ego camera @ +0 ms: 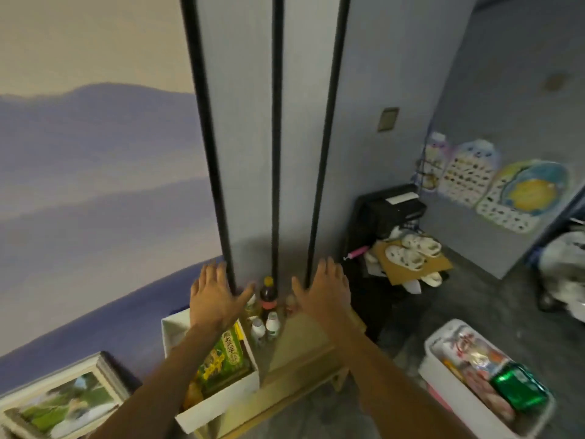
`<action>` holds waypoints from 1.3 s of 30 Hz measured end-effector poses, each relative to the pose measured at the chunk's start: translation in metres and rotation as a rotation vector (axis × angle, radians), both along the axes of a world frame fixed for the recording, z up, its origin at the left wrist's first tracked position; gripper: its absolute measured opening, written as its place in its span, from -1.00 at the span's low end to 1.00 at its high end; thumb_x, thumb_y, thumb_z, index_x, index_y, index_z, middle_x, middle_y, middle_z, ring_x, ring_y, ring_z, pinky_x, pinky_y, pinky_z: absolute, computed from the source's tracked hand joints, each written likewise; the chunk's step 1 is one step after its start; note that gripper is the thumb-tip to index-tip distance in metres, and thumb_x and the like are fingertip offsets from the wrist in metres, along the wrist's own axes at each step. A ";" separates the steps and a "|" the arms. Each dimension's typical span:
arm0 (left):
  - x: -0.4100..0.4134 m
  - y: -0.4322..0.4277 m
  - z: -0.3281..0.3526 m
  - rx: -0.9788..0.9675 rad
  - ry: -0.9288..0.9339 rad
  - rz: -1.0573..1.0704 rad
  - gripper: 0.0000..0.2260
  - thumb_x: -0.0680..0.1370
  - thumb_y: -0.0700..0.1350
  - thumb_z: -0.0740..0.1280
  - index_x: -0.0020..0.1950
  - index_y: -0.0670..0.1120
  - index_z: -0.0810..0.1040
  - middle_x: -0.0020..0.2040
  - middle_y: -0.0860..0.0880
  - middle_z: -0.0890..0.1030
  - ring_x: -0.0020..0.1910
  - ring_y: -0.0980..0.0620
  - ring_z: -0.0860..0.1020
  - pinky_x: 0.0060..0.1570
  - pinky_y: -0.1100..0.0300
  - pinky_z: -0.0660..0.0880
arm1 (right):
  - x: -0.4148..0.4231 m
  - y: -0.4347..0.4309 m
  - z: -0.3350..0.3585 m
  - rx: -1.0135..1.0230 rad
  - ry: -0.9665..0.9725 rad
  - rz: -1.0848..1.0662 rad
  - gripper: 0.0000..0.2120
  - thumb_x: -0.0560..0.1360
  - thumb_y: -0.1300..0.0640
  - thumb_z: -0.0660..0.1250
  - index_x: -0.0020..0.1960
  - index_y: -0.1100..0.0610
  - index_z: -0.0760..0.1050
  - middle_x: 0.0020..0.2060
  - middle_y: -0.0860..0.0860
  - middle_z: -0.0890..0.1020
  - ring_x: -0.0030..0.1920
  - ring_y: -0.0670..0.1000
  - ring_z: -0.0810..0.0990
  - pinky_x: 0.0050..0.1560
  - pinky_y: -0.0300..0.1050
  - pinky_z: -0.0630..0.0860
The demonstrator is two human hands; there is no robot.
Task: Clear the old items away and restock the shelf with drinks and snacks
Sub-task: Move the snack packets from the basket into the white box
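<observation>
I stand in a home, as shown by white patterned slippers [408, 251] on a brown cardboard sheet [435, 267], colourful children's picture charts [465, 175] stuck on the grey wall [506, 90], and a silver-framed photograph [63, 403] propped on the floor [474, 299].

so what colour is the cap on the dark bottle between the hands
Yellow; the cap tops the dark bottle, best in head view.

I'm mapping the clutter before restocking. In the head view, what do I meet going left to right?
Framed picture → left hand → dark bottle with yellow cap → right hand → white bin of snacks.
</observation>
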State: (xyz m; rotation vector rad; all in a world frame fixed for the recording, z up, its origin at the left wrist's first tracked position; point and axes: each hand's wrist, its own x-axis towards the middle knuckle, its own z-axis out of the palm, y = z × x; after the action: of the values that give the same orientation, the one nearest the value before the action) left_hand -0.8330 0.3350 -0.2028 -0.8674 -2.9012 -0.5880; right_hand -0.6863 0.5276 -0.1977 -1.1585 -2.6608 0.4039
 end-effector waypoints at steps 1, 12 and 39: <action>0.014 0.013 0.002 0.007 -0.010 -0.049 -0.01 0.48 0.60 -0.04 0.68 -0.07 0.20 0.68 -0.12 0.22 0.67 -0.15 0.16 0.60 -0.18 0.21 | 0.022 0.004 0.002 -0.006 0.004 -0.043 -0.06 0.61 -0.46 0.06 0.73 0.16 -0.01 0.71 0.17 0.08 0.70 0.24 0.06 0.66 0.22 0.11; 0.202 0.185 0.000 0.017 -0.123 -0.468 -0.08 0.48 0.58 0.04 0.67 0.02 0.21 0.69 -0.07 0.18 0.66 -0.17 0.17 0.59 -0.26 0.20 | 0.282 0.084 0.001 0.045 -0.006 -0.531 -0.10 0.54 -0.49 0.07 0.61 0.14 0.27 0.60 0.14 0.35 0.58 0.23 0.32 0.52 0.24 0.37; 0.443 0.520 -0.105 -0.135 -0.094 -0.805 -0.14 0.50 0.54 0.09 0.51 -0.11 0.42 0.54 -0.15 0.42 0.52 -0.15 0.41 0.42 -0.12 0.39 | 0.516 0.340 -0.128 -0.142 -0.107 -0.804 -0.25 0.58 -0.39 0.13 0.47 0.18 0.43 0.32 0.13 0.57 0.31 0.16 0.56 0.29 0.06 0.57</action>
State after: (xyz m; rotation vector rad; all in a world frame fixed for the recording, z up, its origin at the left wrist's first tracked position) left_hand -0.3900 0.8555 -0.3079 -2.0925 -2.5900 -0.4623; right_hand -0.1706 0.8678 -0.3253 -2.1812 -2.0080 0.3781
